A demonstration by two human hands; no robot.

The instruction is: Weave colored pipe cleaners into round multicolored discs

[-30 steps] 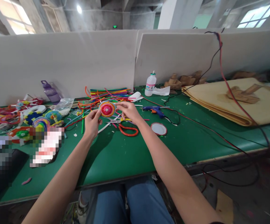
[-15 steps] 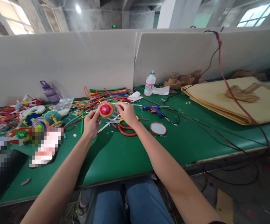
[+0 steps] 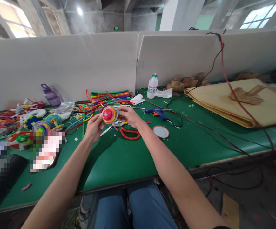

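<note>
While both hands meet above the green table (image 3: 128, 156), the left hand (image 3: 93, 126) pinches the left edge of a coiled multicolour disc (image 3: 110, 114), thumb up against its rim. The right hand (image 3: 128, 116) grips the disc's right side, fingers curled around it. Disc is held in the air, just over red-handled scissors (image 3: 128, 133). Behind: a pile of coloured pipe cleaners (image 3: 109, 95). To the right: a blue glue gun (image 3: 155, 111), a round white lid (image 3: 161, 131), a white bottle (image 3: 152, 86). Far left: finished coloured pieces (image 3: 40, 122).
</note>
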